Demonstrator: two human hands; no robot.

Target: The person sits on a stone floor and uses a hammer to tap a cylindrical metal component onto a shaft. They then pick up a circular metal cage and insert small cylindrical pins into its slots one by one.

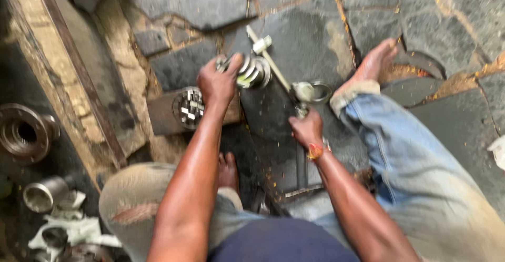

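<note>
My left hand (218, 83) grips a shiny ribbed metal part (251, 72), a stack of round discs, held above the stone floor. Just below and left of it a toothed metal gear (188, 107) rests on a wooden block (160, 116). My right hand (306, 129) is closed around the lower end of a long pale rod-like tool (269, 59) that slants up to the left; a round metal ring (319, 91) lies by its knuckles. My legs in worn jeans and bare feet frame both hands. The picture is blurred by motion.
A large metal flange (23, 133) and a short metal sleeve (42, 193) lie at the left beside crumpled rags (79, 230). A raised concrete kerb (79, 83) runs diagonally down the left. My right foot (374, 62) stretches across cracked stone slabs (305, 25).
</note>
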